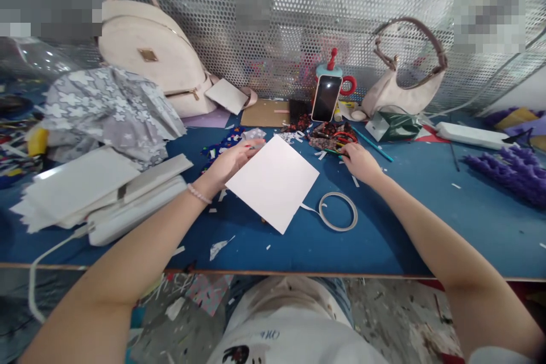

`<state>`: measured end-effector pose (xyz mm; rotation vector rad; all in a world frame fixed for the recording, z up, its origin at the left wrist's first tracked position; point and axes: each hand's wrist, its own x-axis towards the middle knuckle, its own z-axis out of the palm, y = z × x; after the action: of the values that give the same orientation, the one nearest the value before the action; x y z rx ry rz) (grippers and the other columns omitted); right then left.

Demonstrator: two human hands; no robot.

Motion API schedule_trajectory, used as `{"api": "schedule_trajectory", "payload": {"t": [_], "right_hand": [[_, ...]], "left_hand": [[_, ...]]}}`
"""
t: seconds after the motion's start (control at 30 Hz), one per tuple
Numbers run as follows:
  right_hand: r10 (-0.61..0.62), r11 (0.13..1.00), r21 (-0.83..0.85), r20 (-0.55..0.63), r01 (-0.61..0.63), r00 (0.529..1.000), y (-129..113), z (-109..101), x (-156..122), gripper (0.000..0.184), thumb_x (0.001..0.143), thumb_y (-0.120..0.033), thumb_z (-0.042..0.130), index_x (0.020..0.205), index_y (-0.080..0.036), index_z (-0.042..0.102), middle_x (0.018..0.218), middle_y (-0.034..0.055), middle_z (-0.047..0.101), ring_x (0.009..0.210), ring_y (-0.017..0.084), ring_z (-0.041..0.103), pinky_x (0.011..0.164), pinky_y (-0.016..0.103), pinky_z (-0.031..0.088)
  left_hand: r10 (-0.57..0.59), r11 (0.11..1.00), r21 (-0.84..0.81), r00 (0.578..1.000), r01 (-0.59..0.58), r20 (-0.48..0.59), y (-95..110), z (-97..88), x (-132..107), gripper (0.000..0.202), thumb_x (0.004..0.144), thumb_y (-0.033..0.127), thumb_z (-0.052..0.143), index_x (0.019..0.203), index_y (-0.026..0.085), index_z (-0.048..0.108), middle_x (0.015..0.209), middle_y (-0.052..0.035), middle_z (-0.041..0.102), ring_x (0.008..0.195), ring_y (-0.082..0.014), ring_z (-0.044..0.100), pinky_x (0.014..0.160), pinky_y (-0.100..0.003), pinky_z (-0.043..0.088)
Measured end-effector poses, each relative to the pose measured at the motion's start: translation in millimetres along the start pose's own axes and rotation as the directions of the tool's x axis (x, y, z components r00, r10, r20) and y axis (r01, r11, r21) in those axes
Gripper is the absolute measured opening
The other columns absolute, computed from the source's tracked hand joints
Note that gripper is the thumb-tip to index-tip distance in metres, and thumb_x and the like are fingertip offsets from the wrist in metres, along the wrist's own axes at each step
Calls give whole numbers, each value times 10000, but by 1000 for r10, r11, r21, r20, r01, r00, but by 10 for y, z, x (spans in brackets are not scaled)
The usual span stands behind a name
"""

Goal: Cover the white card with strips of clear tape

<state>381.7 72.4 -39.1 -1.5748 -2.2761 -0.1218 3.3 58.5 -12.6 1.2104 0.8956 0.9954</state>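
My left hand (pixel 239 160) grips a white square card (pixel 275 185) by its upper left side, thumb and fingertips near the edge. The card is turned corner toward me, its plain face up, and hides the table under it. A roll of narrow white tape (pixel 338 212) lies to its right, with a loose strip running to the card's edge. My right hand (pixel 360 162) reaches to a pile of dark patterned fabric scraps (pixel 326 135). Its fingers are curled at the pile's near edge, and what they pinch, if anything, is too small to make out.
Behind the scraps a phone (pixel 326 98) leans on a cup with a red handle. A pale backpack (pixel 149 57) and a small handbag (pixel 405 88) stand against the perforated metal panel. Stacked white cards (pixel 81 182) lie left, purple fuzzy strips (pixel 512 170) right. Paper bits dot the blue table (pixel 384 239).
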Motion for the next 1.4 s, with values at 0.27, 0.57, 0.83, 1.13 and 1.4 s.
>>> {"api": "schedule_trajectory", "payload": {"t": [0.27,0.57,0.83,1.13,1.4], "right_hand": [[-187,979,72,-38,189,982,-4,-189,-6,269,870,-149,385,1067,-203,561,1002,126,676,943,276,622,803,413,481],[-573,819,78,64,569,817,-573,-340,-109,409,1003,-493,367,911,-211,648,818,68,648,820,223,532,768,355,337],[-709,671,-175,134,721,692,-762,-342,-103,457,1015,-497,339,811,-195,616,736,44,610,745,202,452,695,331,225],[-727,663,-182,75,726,683,-769,-306,-60,422,1003,-468,406,760,-193,615,713,35,595,739,195,452,700,336,232],[-712,665,-198,125,720,691,-792,-309,-40,412,1002,-473,405,772,-205,617,721,36,601,750,196,457,711,346,246]], "left_hand": [[-122,978,183,988,102,98,-70,-64,11,650,730,212,718,1349,159,527,1107,-119,724,738,-183,724,590,-242,563],[98,829,542,990,-139,105,-178,-127,92,527,794,303,652,1285,125,586,1340,-169,608,1216,-304,601,1025,-476,497],[260,500,701,860,-509,439,-70,237,-184,257,895,249,567,1097,227,724,1384,-57,597,1347,-261,479,1198,-489,286],[100,138,605,619,-784,779,-187,467,-309,332,1009,203,432,1256,221,653,1362,-62,615,1324,-222,524,1149,-440,366],[109,123,592,604,-797,790,-200,457,-295,327,1003,190,450,1252,218,660,1361,-64,614,1327,-232,523,1149,-431,372]]}}
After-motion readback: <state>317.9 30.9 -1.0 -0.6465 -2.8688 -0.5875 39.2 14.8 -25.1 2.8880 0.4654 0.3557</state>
